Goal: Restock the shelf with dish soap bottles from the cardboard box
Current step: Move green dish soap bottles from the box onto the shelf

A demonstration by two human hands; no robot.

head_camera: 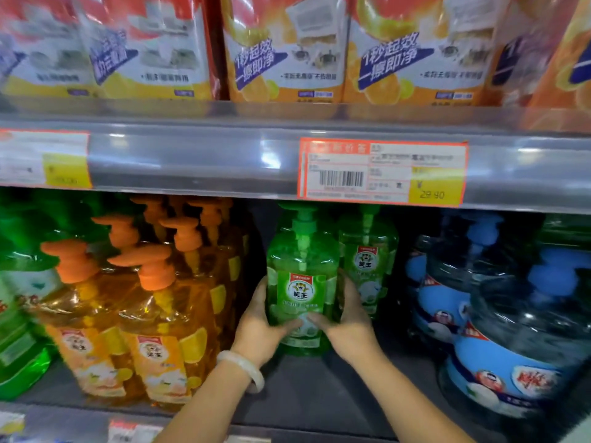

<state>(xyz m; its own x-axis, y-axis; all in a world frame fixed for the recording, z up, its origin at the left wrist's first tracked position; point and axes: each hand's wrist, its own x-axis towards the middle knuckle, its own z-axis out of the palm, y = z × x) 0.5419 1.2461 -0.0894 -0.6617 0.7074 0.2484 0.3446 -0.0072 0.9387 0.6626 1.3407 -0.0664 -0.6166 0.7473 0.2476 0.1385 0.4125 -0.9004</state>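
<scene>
A green dish soap bottle [302,276] with a green pump top stands upright on the dark shelf board [313,388], in the gap between orange and blue bottles. My left hand [260,327] grips its left side and my right hand [348,321] grips its right side, thumbs across the lower label. A second green bottle [367,260] stands just behind it to the right. The cardboard box is out of view.
Orange pump bottles [153,314] crowd the shelf to the left, with green bottles [19,314] further left. Large blue-labelled bottles [511,330] fill the right. The upper shelf rail [198,158] with a price tag [382,171] hangs close above the pump tops.
</scene>
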